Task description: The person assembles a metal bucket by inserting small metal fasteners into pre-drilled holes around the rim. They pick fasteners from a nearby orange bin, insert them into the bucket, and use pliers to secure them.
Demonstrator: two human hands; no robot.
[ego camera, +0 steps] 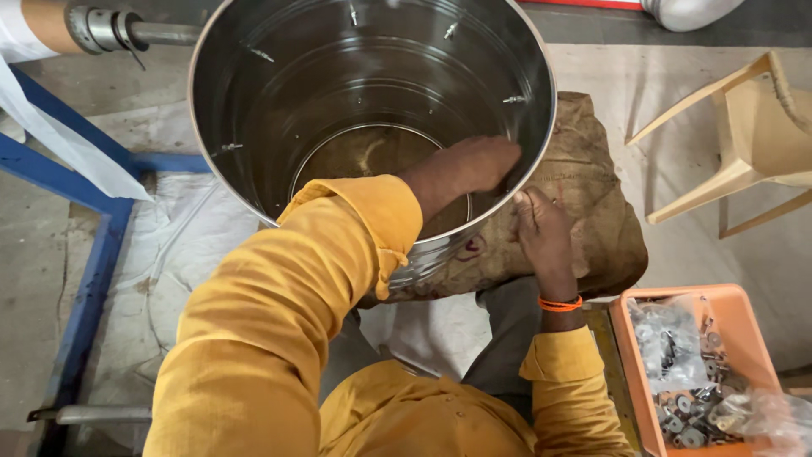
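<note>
A large stainless-steel drum (372,118) fills the upper middle of the view, its mouth open toward the camera. Its wall is smooth, cylindrical and mirror-bright, with faint ridged bands and small screws (514,100) poking inward around the rim from about 9 o'clock round to 3 o'clock. It rests on a coarse brown burlap sack (592,195), which bulges out from under it at 4 o'clock.

The left hand (474,165) reaches inside the drum, its arm in a mustard-yellow cotton sleeve, and lies against the inner wall near the 4 o'clock part of the rim. The fingers are curled loosely together; whether they pinch anything cannot be told.

The right hand (545,233) is outside the drum, just beyond the same stretch of rim, its fingers bent and pressed against the outer wall and the sack. An orange band circles that wrist.

At 4 o'clock in the view sits an orange plastic tray (630,355) holding clear bags of metal washers and bolts. A pale plastic chair (744,144) lies tipped at 2 o'clock. A blue-painted metal frame (85,203) runs along 9 o'clock, over crumpled white sheeting (161,279).
</note>
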